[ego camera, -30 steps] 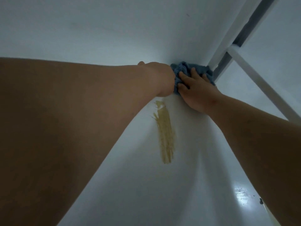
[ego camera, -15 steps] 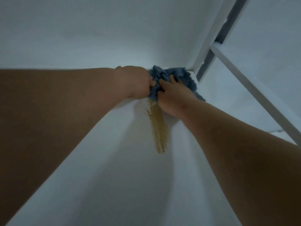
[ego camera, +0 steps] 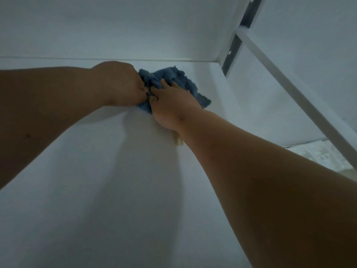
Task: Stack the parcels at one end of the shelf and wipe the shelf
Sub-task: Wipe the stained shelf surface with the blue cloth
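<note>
A crumpled blue cloth lies on the white shelf board near its back edge. My left hand grips the cloth's left side with curled fingers. My right hand lies on top of the cloth with its fingers stretched forward, pressing it down. Just a pale end of a yellowish streak shows on the board under my right wrist. No parcels are in view.
A white upright post with a grey slotted metal strip stands at the shelf's back right corner. A white diagonal bar runs down to the right from it. A pale wall backs the shelf. Patterned floor shows at lower right.
Both hands have dragged the cloth toward me from the back corner over the yellowish streak. The streak, plain before, is now almost hidden under my right hand and wrist.
</note>
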`<action>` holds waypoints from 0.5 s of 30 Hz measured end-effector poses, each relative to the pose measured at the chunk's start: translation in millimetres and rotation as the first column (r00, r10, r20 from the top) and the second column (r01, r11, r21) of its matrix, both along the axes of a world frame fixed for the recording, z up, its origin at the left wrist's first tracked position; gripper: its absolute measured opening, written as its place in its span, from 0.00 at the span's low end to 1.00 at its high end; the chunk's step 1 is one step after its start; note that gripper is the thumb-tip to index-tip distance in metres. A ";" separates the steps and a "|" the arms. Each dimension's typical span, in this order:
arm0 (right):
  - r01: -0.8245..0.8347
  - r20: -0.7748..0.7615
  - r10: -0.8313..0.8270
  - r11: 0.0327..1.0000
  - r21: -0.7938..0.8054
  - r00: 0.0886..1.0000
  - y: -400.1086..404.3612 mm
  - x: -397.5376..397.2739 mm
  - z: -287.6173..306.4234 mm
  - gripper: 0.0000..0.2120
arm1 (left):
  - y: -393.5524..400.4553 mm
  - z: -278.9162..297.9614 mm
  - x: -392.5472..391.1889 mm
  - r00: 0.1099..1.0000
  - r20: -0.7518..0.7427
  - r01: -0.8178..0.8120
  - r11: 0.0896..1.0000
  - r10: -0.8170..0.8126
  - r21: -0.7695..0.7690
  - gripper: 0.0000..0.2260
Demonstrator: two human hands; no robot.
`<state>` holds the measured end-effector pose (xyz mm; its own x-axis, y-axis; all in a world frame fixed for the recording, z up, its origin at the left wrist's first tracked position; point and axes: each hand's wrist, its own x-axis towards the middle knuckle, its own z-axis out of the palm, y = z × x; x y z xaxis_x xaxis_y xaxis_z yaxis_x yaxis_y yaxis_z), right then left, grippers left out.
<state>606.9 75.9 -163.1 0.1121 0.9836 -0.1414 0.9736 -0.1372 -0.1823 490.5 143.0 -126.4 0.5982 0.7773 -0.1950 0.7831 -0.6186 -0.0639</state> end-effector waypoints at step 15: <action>0.195 -0.077 -0.192 0.980 0.033 0.978 -38.4 68.9 -7.7 0.24 | -41.0 -6.0 52.3 0.984 -0.018 0.178 0.984 -0.178 0.013 0.14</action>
